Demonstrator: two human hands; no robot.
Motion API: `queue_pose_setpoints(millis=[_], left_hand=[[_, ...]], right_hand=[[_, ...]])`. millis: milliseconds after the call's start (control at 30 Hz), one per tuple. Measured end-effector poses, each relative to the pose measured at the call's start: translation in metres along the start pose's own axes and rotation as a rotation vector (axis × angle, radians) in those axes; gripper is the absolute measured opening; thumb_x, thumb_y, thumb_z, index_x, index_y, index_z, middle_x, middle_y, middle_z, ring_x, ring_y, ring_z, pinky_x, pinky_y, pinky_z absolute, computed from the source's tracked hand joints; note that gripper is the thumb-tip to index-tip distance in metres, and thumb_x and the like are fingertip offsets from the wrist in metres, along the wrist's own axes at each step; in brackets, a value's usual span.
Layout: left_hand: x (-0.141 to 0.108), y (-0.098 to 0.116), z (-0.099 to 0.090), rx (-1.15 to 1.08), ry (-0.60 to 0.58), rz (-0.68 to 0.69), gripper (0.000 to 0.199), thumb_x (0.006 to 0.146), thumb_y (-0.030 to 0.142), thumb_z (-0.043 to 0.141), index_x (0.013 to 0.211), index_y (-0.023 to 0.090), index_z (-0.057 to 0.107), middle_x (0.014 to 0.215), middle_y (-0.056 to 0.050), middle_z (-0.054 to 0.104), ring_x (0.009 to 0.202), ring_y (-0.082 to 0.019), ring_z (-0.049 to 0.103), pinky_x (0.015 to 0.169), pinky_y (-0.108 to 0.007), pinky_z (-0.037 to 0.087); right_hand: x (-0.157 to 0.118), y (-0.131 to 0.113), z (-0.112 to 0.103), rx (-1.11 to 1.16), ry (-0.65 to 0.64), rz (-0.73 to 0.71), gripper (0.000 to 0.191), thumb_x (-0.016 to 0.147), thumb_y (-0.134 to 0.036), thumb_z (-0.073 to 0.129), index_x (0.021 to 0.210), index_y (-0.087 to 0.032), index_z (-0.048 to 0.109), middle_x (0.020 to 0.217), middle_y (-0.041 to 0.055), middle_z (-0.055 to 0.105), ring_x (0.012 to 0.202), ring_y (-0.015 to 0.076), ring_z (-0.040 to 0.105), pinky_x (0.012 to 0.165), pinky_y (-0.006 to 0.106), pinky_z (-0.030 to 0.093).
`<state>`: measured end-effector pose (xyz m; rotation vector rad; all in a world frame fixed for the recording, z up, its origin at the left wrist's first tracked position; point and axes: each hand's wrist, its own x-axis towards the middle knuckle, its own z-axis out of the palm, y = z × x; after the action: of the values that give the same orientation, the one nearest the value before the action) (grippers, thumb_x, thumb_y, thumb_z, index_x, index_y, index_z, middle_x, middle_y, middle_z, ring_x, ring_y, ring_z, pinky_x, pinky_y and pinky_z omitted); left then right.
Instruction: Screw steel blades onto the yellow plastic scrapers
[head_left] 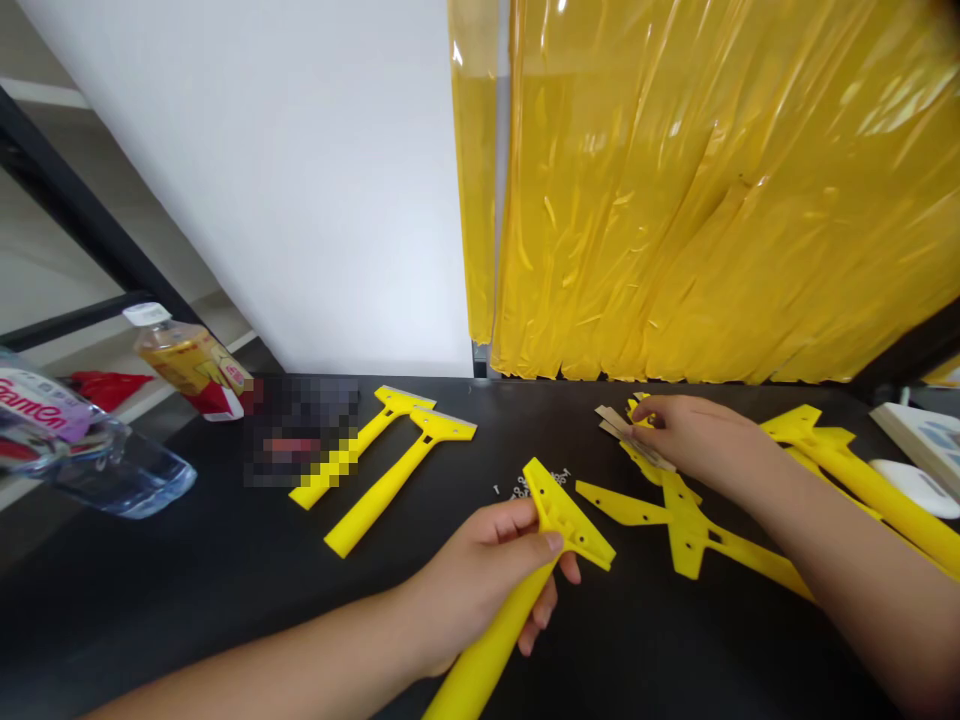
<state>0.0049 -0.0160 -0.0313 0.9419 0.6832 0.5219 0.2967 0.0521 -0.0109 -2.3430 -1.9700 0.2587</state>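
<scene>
Left hand (480, 580) grips yellow plastic scraper (484, 665); right hand (694, 435) pinches flat tan strips (622, 425).
Left hand curled shut around scraper handle, lifted above near-centre of black table (150, 610). Right hand half closed at far right, over yellow scraper parts (686, 525). Small screws (525, 488) lie between hands; two bladed scrapers (382, 475) lie far left.

Head camera looks forward and down at left hand (472, 585), right hand (697, 440)
</scene>
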Motion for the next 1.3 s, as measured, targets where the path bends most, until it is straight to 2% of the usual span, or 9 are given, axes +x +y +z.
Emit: queue_pose_setpoints(millis=[300,433,567,800,900,967,1100,1233,1300], left_hand=[[0.0,-0.003,-0.002,0.003,-0.009,0.005,0.025,0.097,0.038,0.066,0.091,0.013,0.067,0.084,-0.004,0.065,0.051,-0.006,0.054,0.041,-0.015,0.048],[0.0,-0.004,-0.003,-0.005,-0.012,0.015,0.023,0.097,0.036,0.066,0.091,0.014,0.066,0.088,-0.004,0.066,0.052,-0.006,0.055,0.04,-0.014,0.048],[0.001,-0.004,-0.003,0.002,-0.002,-0.007,0.022,0.096,0.036,0.067,0.092,0.014,0.066,0.089,-0.004,0.067,0.052,-0.006,0.055,0.04,-0.014,0.048],[0.001,-0.003,-0.001,0.024,-0.016,0.011,0.025,0.095,0.037,0.068,0.09,0.012,0.066,0.086,-0.005,0.065,0.052,-0.006,0.055,0.041,-0.015,0.047],[0.0,-0.001,0.0,0.034,-0.015,0.014,0.025,0.096,0.037,0.066,0.091,0.013,0.065,0.089,-0.006,0.066,0.051,-0.006,0.055,0.041,-0.015,0.047],[0.0,0.001,0.001,0.033,0.006,0.024,0.022,0.096,0.036,0.066,0.095,0.015,0.063,0.091,-0.005,0.067,0.052,-0.006,0.056,0.041,-0.015,0.047],[-0.001,0.007,0.003,0.032,0.06,0.031,0.021,0.099,0.039,0.064,0.103,0.02,0.057,0.089,-0.002,0.068,0.049,-0.006,0.054,0.04,-0.014,0.045],[-0.001,0.012,0.003,-0.004,0.114,0.034,0.03,0.102,0.049,0.057,0.1,0.02,0.057,0.086,-0.003,0.068,0.047,-0.007,0.055,0.039,-0.014,0.045],[-0.001,0.013,0.002,-0.013,0.107,0.046,0.028,0.102,0.047,0.058,0.104,0.019,0.061,0.083,-0.003,0.067,0.05,-0.008,0.059,0.04,-0.014,0.046]], right_hand=[[0.01,0.001,0.01,-0.007,-0.006,0.051,0.018,0.089,-0.043,0.064,0.084,-0.026,0.069,0.085,0.0064,0.074,0.084,0.0269,0.07,0.068,0.034,0.044],[0.011,0.001,0.012,-0.006,0.01,0.062,0.026,0.089,-0.052,0.065,0.095,-0.027,0.07,0.085,0.0053,0.074,0.085,0.0273,0.07,0.067,0.034,0.045],[0.012,0.001,0.013,-0.013,0.007,0.088,0.027,0.093,-0.051,0.066,0.101,-0.026,0.071,0.088,0.0062,0.075,0.087,0.0271,0.072,0.07,0.035,0.05],[0.018,0.003,0.013,-0.024,-0.053,0.134,0.031,0.104,-0.037,0.065,0.129,-0.02,0.066,0.132,0.0102,0.067,0.109,0.024,0.069,0.093,0.046,0.06],[0.021,0.004,0.013,-0.003,-0.059,0.138,0.03,0.103,-0.036,0.065,0.129,-0.02,0.066,0.133,0.0102,0.067,0.109,0.0238,0.069,0.093,0.045,0.06],[0.02,0.004,0.01,0.031,-0.027,0.125,0.025,0.102,-0.037,0.066,0.121,-0.02,0.069,0.123,0.0093,0.07,0.104,0.0237,0.069,0.09,0.044,0.059],[0.001,-0.006,-0.005,0.187,0.03,0.009,0.018,0.098,-0.036,0.063,0.091,-0.023,0.073,0.084,0.004,0.072,0.083,0.0236,0.068,0.075,0.036,0.053],[-0.038,-0.03,-0.022,0.442,-0.072,-0.282,0.027,0.099,-0.048,0.058,0.089,-0.027,0.074,0.086,-0.0017,0.072,0.079,0.0175,0.065,0.069,0.028,0.048],[-0.056,-0.043,-0.026,0.685,-0.175,-0.384,0.027,0.095,-0.048,0.065,0.084,-0.025,0.072,0.078,-0.0023,0.065,0.074,0.0168,0.058,0.065,0.028,0.044]])
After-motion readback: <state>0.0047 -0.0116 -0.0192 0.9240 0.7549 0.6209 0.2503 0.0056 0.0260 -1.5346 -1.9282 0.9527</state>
